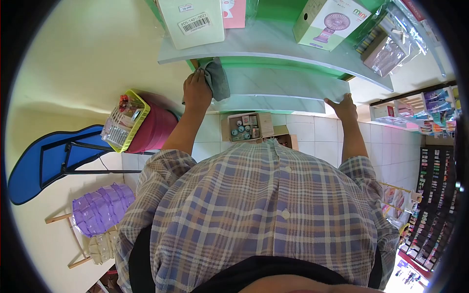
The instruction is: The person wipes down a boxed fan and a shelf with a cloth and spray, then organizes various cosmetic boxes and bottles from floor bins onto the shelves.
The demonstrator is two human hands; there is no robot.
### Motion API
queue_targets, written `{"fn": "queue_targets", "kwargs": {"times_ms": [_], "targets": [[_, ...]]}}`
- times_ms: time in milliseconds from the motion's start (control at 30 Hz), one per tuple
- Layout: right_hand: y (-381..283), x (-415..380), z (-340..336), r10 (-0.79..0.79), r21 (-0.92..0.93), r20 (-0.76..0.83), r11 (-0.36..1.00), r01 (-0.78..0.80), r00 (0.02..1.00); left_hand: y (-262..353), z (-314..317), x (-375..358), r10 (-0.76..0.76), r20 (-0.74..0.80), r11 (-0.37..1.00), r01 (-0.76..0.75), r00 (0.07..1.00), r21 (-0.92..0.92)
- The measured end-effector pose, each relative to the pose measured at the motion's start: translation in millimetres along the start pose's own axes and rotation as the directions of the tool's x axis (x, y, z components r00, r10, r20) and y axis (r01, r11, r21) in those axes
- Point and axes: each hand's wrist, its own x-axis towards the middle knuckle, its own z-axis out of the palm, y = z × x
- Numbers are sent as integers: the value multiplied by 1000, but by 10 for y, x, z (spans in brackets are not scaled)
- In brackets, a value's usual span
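A grey cloth (pixel 218 80) lies bunched at the left end of a pale marbled shelf (pixel 283 82). My left hand (pixel 198 90) is closed on the cloth, its fingers over the cloth's left side. At the shelf's right end, my right hand (pixel 345 107) touches the edge with thumb and fingers spread apart, holding nothing. The upper shelf (pixel 273 48) runs above both hands. On it stand a pale box with a barcode label (pixel 195 22) at the left and a mini fan box (pixel 330 24) at the right.
Below the shelves, an open carton of small items (pixel 244 128) sits on the tiled floor. At the left are a yellow basket (pixel 141 119) on a maroon bin (pixel 159 124) and a blue folding chair (pixel 53 161). Racks of small goods (pixel 432 195) stand at the right.
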Motion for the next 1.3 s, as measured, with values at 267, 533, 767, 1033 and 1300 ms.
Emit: {"fn": "queue_targets", "kwargs": {"times_ms": [267, 533, 767, 1033, 1300], "targets": [[8, 25, 15, -9, -14, 3, 1000, 9, 1000, -199, -136, 37, 78, 89, 966, -53, 993, -253], [-84, -42, 3, 13, 4, 8, 1000, -13, 1000, -73, -162, 18, -187, 270, 982, 174, 945, 73], [-93, -25, 67, -4, -13, -30, 1000, 3, 1000, -266, -34, -66, -19, 218, 999, 11, 976, 39], [4, 71, 87, -24, -3, -38, 1000, 24, 999, -184, -69, 16, 201, 231, 969, -158, 952, -191], [-21, 3, 44, -31, -19, -53, 999, 30, 998, 81, -26, -92, 44, 223, 994, -65, 974, 86]]}}
